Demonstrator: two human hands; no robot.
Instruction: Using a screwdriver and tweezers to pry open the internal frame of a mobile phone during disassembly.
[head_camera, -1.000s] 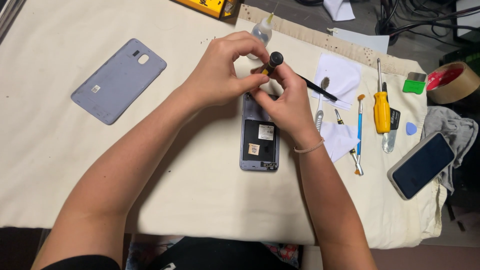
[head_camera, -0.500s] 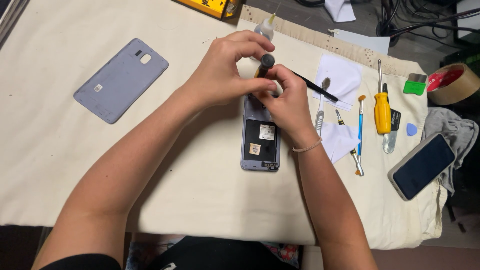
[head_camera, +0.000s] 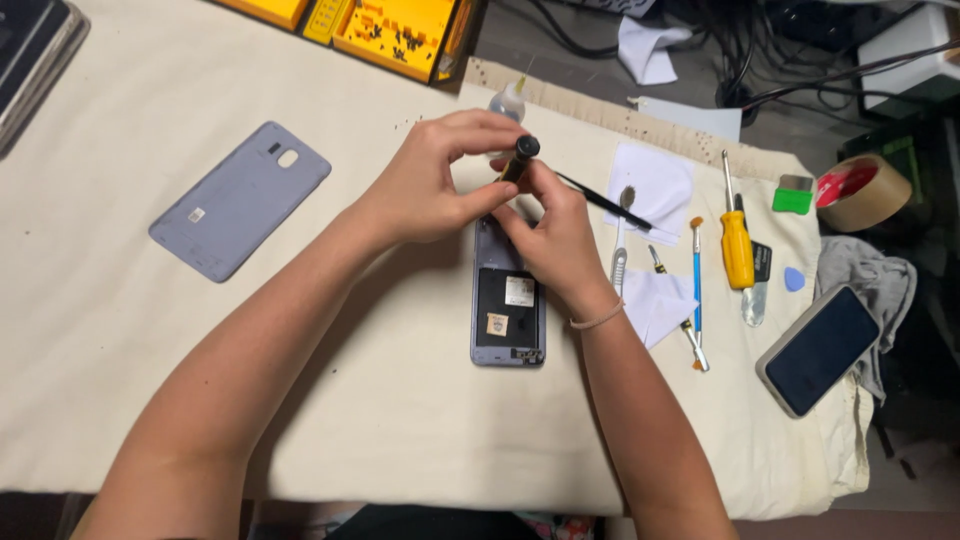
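Cloth-covered bench (head_camera: 150, 380): both hands, left hand (head_camera: 425, 185) and right hand (head_camera: 555, 235), pinched a screwdriver (head_camera: 520, 157) over the opened phone (head_camera: 508, 315); tilting could have stripped a screw.

a cream cloth-covered table (head_camera: 150, 380) carries an opened phone (head_camera: 508, 318), grey back cover (head_camera: 240, 200), yellow screwdriver (head_camera: 737, 245), tape roll (head_camera: 862, 192)

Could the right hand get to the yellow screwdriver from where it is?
Probably yes. The right hand rests on the opened phone, and the yellow screwdriver lies loose on the cloth to its right; only small tools lie flat between them.
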